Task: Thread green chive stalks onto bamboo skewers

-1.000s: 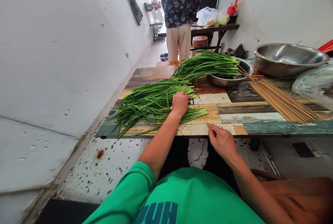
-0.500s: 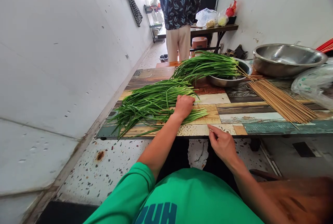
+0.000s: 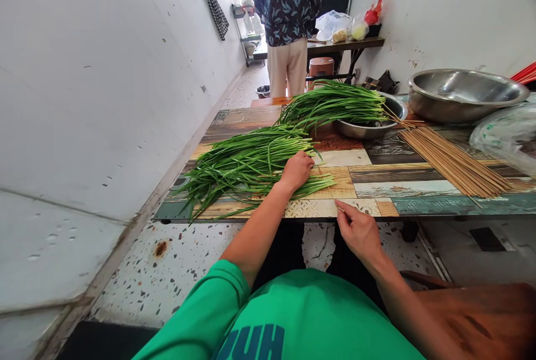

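Observation:
Long green chives (image 3: 247, 153) lie in a loose pile on the patterned wooden table (image 3: 389, 190), pale stem ends to the right. My left hand (image 3: 298, 170) rests at those stem ends, fingers curled and closed on some chives; its fingertips are partly hidden. A smaller row of chives (image 3: 316, 184) lies nearer me, partly under my left wrist. My right hand (image 3: 359, 230) is at the table's front edge, thumb and forefinger pinched on a thin pale stick, mostly hidden by the fingers. Another chive bunch (image 3: 335, 104) lies across a small steel bowl (image 3: 364, 132).
Many bamboo skewers (image 3: 454, 162) lie fanned out at the right, some reaching the bowl. Behind them stand a large steel basin (image 3: 464, 97) and a clear plastic bag (image 3: 506, 134). A person (image 3: 288, 19) stands beyond the table, by a back table (image 3: 364, 43) with bags.
Both hands stay almost in place; my left hand has shifted very slightly at the stem ends. The view has tilted a little, and the standing person's arm has moved outward to the left.

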A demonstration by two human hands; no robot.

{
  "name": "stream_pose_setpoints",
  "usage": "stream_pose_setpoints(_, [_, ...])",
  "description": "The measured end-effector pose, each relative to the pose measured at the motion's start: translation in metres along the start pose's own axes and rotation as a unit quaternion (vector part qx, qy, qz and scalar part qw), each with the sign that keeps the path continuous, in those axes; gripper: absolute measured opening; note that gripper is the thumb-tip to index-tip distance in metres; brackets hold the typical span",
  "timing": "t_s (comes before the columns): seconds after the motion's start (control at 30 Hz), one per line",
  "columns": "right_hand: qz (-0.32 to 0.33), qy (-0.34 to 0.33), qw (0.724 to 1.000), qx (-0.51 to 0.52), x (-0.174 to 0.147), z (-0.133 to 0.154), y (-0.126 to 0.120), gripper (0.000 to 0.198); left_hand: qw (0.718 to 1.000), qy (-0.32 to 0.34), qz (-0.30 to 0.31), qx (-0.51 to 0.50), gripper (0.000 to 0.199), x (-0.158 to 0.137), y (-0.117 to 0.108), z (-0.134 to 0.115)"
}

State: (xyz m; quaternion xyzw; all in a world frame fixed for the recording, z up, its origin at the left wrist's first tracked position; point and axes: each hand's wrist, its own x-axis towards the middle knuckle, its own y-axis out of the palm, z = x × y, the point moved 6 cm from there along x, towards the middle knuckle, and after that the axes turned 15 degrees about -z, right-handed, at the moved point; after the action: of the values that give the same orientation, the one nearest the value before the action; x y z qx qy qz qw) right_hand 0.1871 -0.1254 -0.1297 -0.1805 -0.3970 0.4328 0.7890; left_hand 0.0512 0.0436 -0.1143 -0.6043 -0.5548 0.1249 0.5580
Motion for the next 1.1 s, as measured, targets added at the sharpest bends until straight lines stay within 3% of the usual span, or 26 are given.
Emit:
stream_pose_setpoints(0.3, [0.004,0.001,1.000,0.002,-0.0009,-0.0002,-0.0008,0.038,0.998,0.009,0.022,0.053,0.029,-0.0013,-0.0065,-0.0064])
stream_pose_setpoints(1.1, [0.007,0.000,1.000,-0.002,-0.0017,0.0013,-0.0032,0.039,0.999,0.002,0.024,0.027,0.031,-0.0003,-0.0031,-0.0047])
